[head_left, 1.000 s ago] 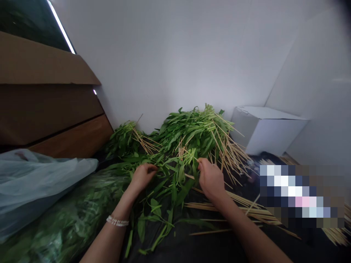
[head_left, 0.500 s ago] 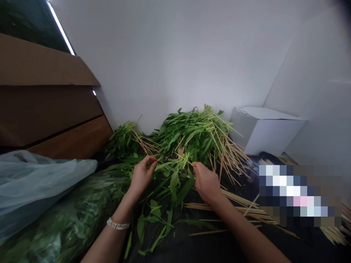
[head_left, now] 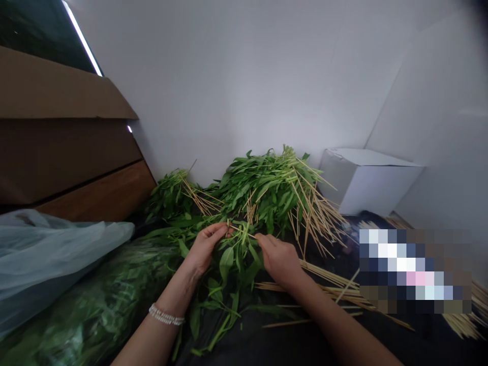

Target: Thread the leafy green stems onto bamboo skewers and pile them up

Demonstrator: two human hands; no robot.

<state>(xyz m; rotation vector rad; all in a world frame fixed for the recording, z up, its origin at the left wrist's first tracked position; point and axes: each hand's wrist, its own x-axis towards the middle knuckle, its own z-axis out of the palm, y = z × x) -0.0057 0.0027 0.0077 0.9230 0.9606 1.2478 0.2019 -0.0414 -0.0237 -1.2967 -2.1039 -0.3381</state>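
Observation:
My right hand (head_left: 280,256) is closed on a thin wooden skewer (head_left: 251,236) that points left. Leafy green stems (head_left: 242,235) are threaded on this skewer, their long leaves (head_left: 226,262) hanging below. At the skewer's other end, my left hand (head_left: 208,245) pinches a green stem between thumb and fingers; its tip is partly hidden. Behind both hands lies a large heap of skewered greens (head_left: 263,178), with many bare skewer ends (head_left: 318,213) sticking out to the right. Loose leafy stems (head_left: 219,333) lie below the hands on a black sheet (head_left: 267,345).
Loose skewers (head_left: 331,290) lie under my right forearm. A clear bag of greens (head_left: 99,300) and a whitish plastic bag (head_left: 57,254) are at left, before a cardboard box (head_left: 64,152). A white box (head_left: 381,183) stands at back right. A smaller skewered bunch (head_left: 177,190) is further back.
My hands have come closer together. The right hand has moved left with the skewer and greens, and the left hand has moved right to the skewer's tip.

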